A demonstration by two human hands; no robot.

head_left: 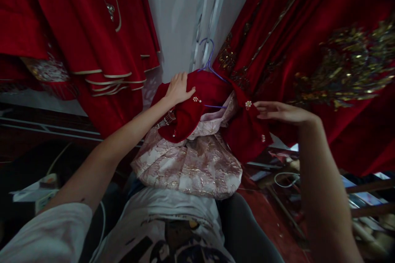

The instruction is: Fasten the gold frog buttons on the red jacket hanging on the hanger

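while the red top (pixel 212 90) lies between the hands, its length running from the far purple hanger (pixel 211 58) to the near brocade (pixel 185 164), the left hand (pixel 179 89) is nearer, resting on its left side, thumb spread, nothing visibly gripped; the right hand (pixel 279 111) is at its right edge, fingers loosely extended; whether they pinch cloth, i cannot tell; the top is deep red, fronts parted, with pale beaded flowers (pixel 248 104).
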